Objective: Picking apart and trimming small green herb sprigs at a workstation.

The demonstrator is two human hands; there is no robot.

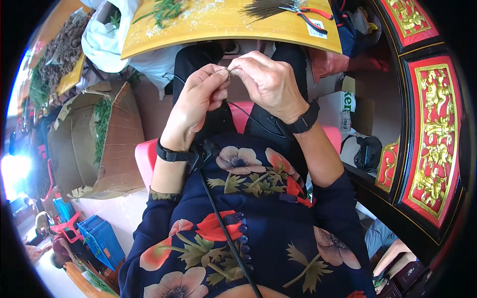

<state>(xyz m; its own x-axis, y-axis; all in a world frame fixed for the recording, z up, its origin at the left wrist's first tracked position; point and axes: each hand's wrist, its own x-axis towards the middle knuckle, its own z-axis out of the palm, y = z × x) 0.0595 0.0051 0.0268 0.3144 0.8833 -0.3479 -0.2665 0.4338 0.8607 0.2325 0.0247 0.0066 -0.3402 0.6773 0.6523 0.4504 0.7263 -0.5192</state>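
My left hand (201, 94) and my right hand (272, 84) meet over my lap, just short of the table edge. Both are closed, with thumbs and forefingers pinched together tip to tip. Whatever lies between the fingertips is tiny and dark, too small to make out. On the yellow table (213, 36) beyond them lie a green artificial-looking sprig (165, 12), a bundle of thin brown stems or wires (266, 9) and pliers (312, 21) with red and black handles. White crumbs are scattered near the sprig.
A torn cardboard box (121, 144) with greenery inside stands at the left, below a white plastic bag (102, 44). Farther down is a blue crate (102, 241). A red and gold carved panel (437, 134) rises at the right. Another person's arm (395, 253) shows at lower right.
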